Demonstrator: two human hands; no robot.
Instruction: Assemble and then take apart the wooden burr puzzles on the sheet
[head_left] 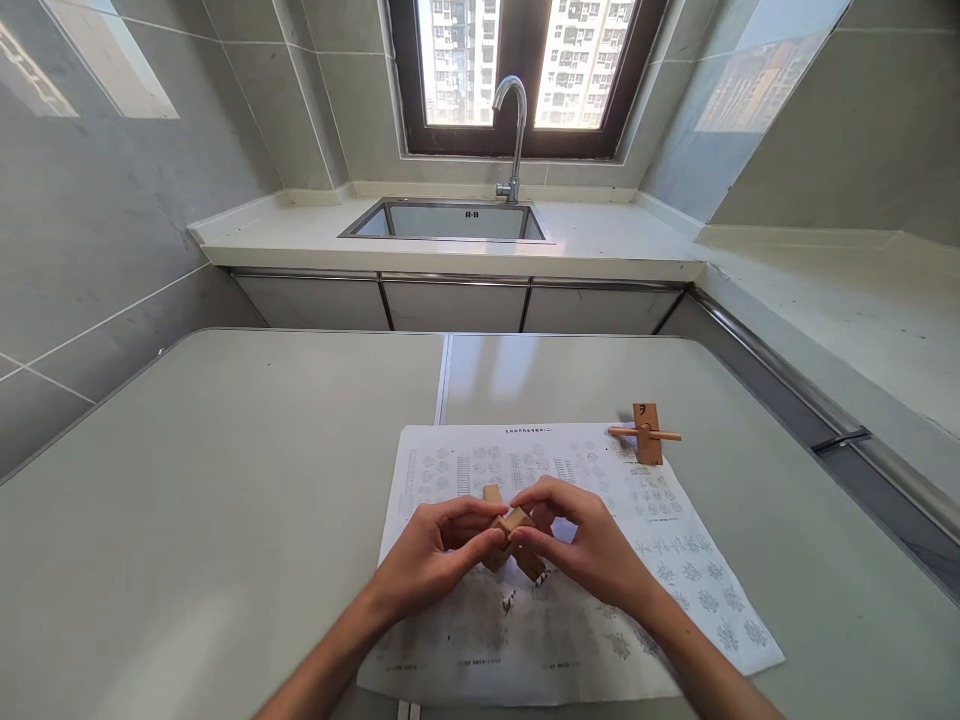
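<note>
Both my hands hold a small wooden interlocking puzzle (514,535) just above a printed instruction sheet (675,560) on the grey table (225,480). My left hand (427,560) pinches its left side with thumb and fingers closed. My right hand (592,545) grips its right side, fingertips pressed on the crossed wooden pieces. Another wooden piece, a flat block with a thin rod through it (646,433), lies at the sheet's far right corner, apart from both hands.
Beyond the table runs a pale counter (615,240) with a steel sink (446,220) and a curved faucet (514,130) under a window. A second counter (847,300) runs along the right wall. Grey tiled wall on the left.
</note>
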